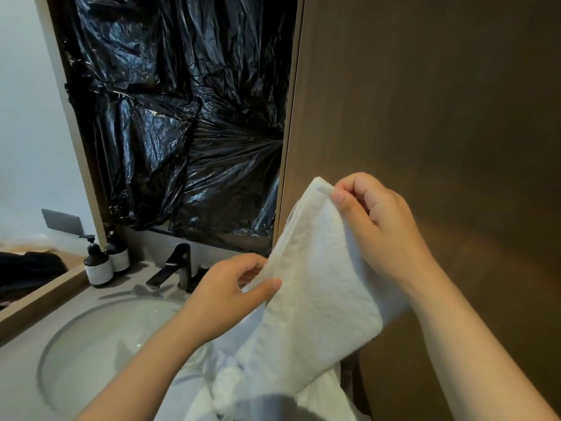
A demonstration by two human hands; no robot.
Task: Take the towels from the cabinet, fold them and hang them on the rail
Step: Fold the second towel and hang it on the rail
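A white towel [315, 299] hangs between both hands in front of a brown cabinet door [440, 117]. My right hand [379, 226] pinches the towel's upper corner, raised against the door. Lower and to the left, my left hand [230, 293] grips the towel's left edge with thumb on the front side and fingers behind. The towel's lower part droops in loose folds over the counter edge at the bottom of the view. No rail is in sight.
A round sink [100, 344] in a grey counter lies at lower left, with a black tap [176, 265] behind it. Two dark pump bottles [100, 265] stand at the back left. Black plastic sheeting [182, 117] covers the wall above.
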